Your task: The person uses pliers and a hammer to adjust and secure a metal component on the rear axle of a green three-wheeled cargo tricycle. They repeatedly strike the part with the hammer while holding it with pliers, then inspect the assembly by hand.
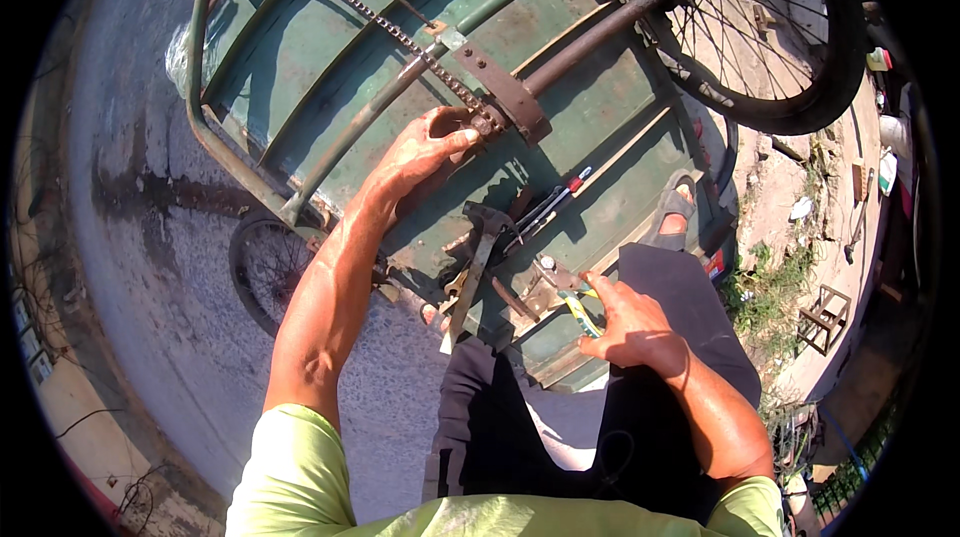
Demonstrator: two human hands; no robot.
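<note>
My left hand (425, 147) is closed at the end of a rusty axle, with thumb and fingers on the chain (375, 22) where it meets a small sprocket (487, 123). Some of its fingertips are hidden behind the sprocket. Beside the sprocket, a brown metal bracket (505, 97) surrounds the axle (595, 42). Lower right, my right hand (635, 325) has thumb and fingers around the yellow-green handles of pliers (580, 312). The pliers' jaws point left, over the green metal panel (610, 177).
A hammer (483, 262) and several slim tools, among them a red-and-blue screwdriver (577, 183), lie on the panel. A spoked wheel (770, 37) stands at upper right, another wheel (265, 272) at left. My sandalled foot (675, 212) rests on the panel. Green tube rails (355, 132) cross above it.
</note>
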